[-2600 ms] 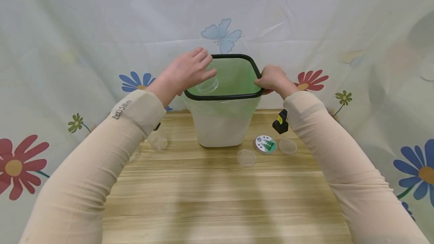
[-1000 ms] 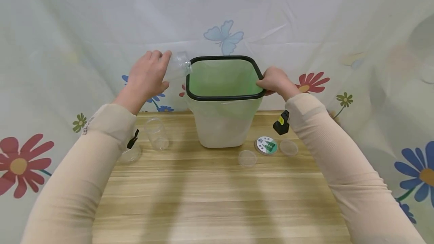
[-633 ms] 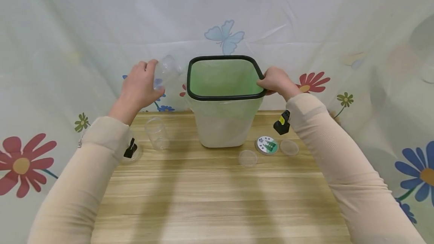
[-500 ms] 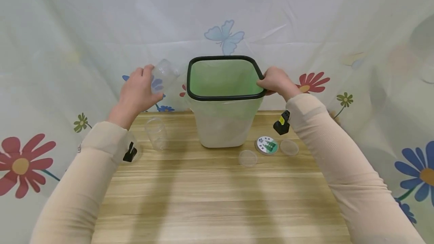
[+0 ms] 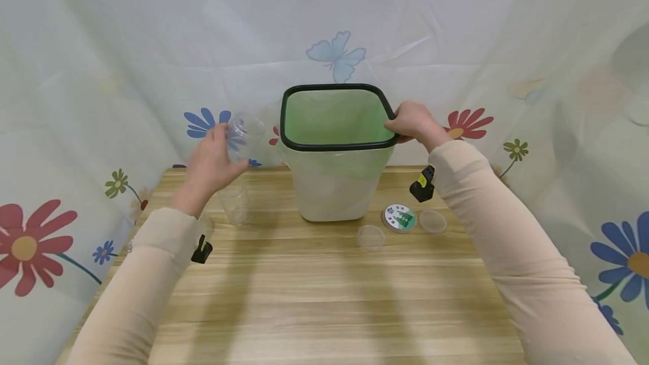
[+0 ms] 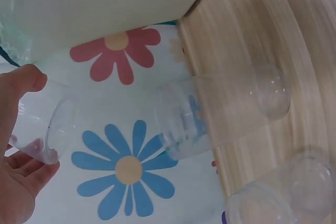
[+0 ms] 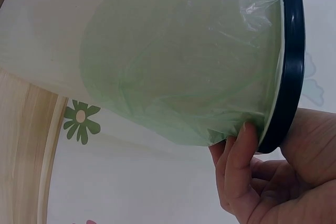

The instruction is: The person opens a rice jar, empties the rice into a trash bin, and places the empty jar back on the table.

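Observation:
My left hand (image 5: 210,162) holds a clear plastic jar (image 5: 247,131) between thumb and fingers, above the table and left of the bin. In the left wrist view the same jar (image 6: 50,124) appears empty. A trash bin (image 5: 332,190) with a black rim stands upright, lined with a thin green bag (image 5: 334,114). At the bin's right side my right hand (image 5: 413,120) grips the rim; the right wrist view shows its fingertips (image 7: 244,140) against the bag folded outside. Below the held jar stands a second clear jar (image 6: 226,111), and beside it a third (image 6: 289,195).
A stack of round white-and-green labels or discs (image 5: 399,218) lies right of the bin, between two clear round lids (image 5: 371,237). Black wrist cameras (image 5: 422,185) hang at the cuffs. Behind the wooden table (image 5: 304,297) hangs a flowered curtain (image 5: 253,27).
My left hand has drawn the jar out from over the bin, to the left, then lowered it towards the table, turning it more upright. The right hand keeps its grip on the rim.

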{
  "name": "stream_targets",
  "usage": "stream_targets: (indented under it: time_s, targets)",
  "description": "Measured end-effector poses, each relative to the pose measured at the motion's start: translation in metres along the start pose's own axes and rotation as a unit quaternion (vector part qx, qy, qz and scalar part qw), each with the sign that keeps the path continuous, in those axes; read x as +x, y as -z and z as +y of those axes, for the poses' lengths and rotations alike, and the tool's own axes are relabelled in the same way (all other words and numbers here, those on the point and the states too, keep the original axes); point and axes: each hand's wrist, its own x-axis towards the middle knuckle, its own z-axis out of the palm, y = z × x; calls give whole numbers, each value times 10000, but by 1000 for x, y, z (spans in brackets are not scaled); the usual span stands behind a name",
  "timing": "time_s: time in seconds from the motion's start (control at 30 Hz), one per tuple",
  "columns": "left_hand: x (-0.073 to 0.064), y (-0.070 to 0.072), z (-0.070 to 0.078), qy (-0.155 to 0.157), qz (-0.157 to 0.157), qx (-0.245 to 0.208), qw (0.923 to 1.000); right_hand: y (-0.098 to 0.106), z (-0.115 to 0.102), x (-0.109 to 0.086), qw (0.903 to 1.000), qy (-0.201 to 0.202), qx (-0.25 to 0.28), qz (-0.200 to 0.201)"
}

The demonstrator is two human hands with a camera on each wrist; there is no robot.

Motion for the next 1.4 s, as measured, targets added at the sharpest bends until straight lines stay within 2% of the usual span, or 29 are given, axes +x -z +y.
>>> stream_targets:
  time_s: [0.4, 0.67, 0.97, 1.13, 1.4]
  targets:
    - [-15, -36, -10, -77, 361, -546, 9978, 2, 2, 0, 10000, 5, -71, 11]
    - [-29, -60, -8, 190, 428, -953, 9943, 2, 4, 1, 9999, 27, -108, 28]
    - [-42, -89, -7, 232, 569, -1168, 9913, 2, 5, 3, 9999, 8, -95, 46]
    - [-47, -102, -6, 193, 522, -1275, 9903, 3, 5, 2, 9999, 5, -98, 51]
    - [-53, -127, -7, 405, 339, -1404, 9887, 4, 5, 0, 10000, 8, -81, 12]
